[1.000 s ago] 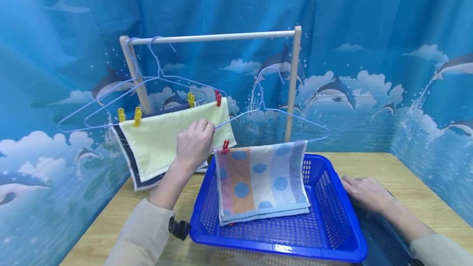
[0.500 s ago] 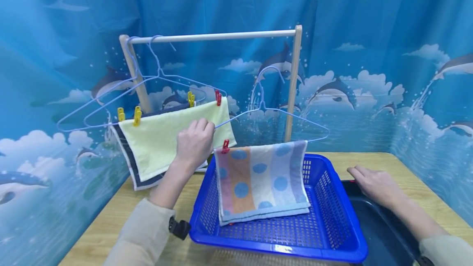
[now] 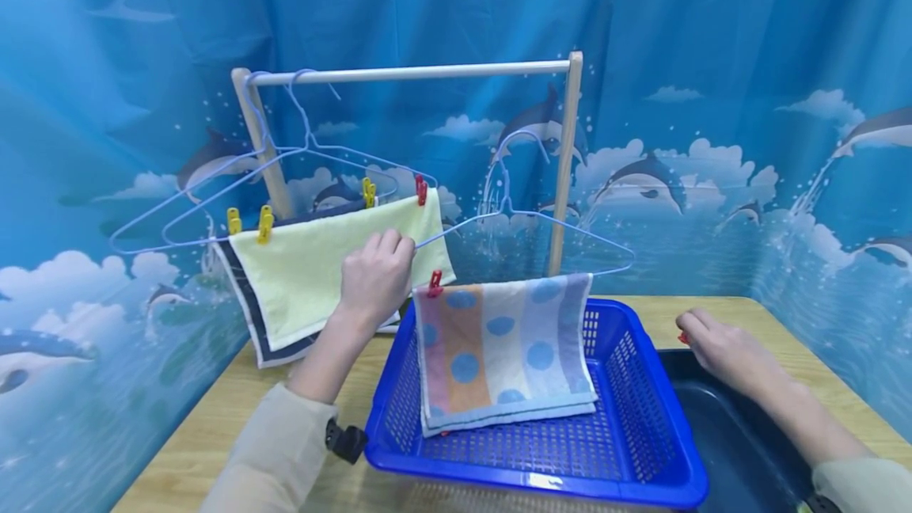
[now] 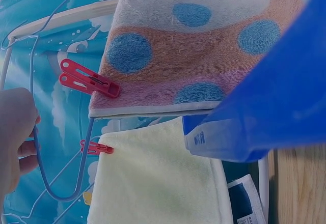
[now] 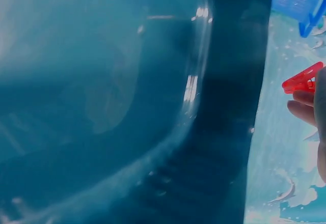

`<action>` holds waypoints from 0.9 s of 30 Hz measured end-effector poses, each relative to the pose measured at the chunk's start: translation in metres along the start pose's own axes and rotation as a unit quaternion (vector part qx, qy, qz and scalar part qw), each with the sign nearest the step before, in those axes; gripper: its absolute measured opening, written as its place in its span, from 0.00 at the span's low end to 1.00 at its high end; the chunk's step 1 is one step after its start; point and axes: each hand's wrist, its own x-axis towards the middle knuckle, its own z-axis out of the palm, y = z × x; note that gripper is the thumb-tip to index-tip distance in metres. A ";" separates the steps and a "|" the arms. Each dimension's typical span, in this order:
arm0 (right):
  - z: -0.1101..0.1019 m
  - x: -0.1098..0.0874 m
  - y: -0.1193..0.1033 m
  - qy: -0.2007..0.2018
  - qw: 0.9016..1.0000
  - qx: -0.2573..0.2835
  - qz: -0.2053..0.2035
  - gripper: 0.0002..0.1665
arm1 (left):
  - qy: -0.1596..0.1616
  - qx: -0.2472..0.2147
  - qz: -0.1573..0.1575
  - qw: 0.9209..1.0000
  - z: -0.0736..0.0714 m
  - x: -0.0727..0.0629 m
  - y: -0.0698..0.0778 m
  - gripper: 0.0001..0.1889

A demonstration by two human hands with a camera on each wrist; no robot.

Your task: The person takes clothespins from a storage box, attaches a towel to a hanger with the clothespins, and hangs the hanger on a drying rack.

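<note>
In the head view my left hand (image 3: 378, 275) grips the left end of a light-blue wire hanger (image 3: 505, 200). From that hanger hangs a striped towel with blue dots (image 3: 501, 355), fixed at its left corner by a red clothespin (image 3: 435, 283); the same clothespin (image 4: 89, 79) is large in the left wrist view. No clothespin shows on the towel's right corner. My right hand (image 3: 730, 355) pinches another red clothespin (image 3: 683, 337) above the far edge of a dark basin (image 3: 741, 450). Its red tip (image 5: 301, 80) pokes past the fingers in the right wrist view.
A blue perforated basket (image 3: 499, 477) stands under the towel, with the basin to its right. Behind, a wooden rack (image 3: 420, 72) carries two hangers with a pale yellow towel (image 3: 313, 275) and a dark one behind it. Yellow clothespins (image 3: 265, 225) hold them. A dolphin-print curtain surrounds the table.
My right hand has risen from the basin beside the basket and moved slightly right, and a red clothespin now shows in its fingers. My left hand, hanger and towel have stayed still.
</note>
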 end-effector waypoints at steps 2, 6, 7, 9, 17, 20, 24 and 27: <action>-0.001 0.004 -0.001 0.016 1.000 0.007 0.005 0.23 | 0.000 0.001 0.000 1.000 0.000 0.000 0.000 0.04; -0.005 0.017 -0.004 0.049 0.998 0.021 0.019 0.26 | -0.001 0.002 0.001 1.000 -0.001 0.000 0.000 0.04; -0.006 0.021 -0.004 0.059 0.998 0.026 0.023 0.26 | -0.001 0.002 0.001 1.000 -0.001 0.000 0.000 0.04; -0.010 0.028 -0.004 0.073 0.996 0.033 0.036 0.26 | -0.002 0.002 0.000 1.000 -0.001 0.000 0.000 0.04; -0.020 0.050 -0.008 0.088 0.993 0.060 0.054 0.20 | -0.001 0.002 -0.002 1.000 -0.002 0.000 0.000 0.04; -0.023 0.054 -0.011 0.083 0.993 0.063 0.057 0.21 | 0.000 0.001 -0.001 1.000 -0.002 0.000 0.000 0.04; -0.025 0.060 -0.017 0.075 0.994 0.062 0.058 0.26 | 0.001 0.000 0.001 1.000 -0.002 0.000 0.001 0.04; -0.027 0.065 -0.020 0.069 0.994 0.068 0.059 0.22 | -0.001 0.002 0.002 1.000 -0.002 0.000 0.001 0.04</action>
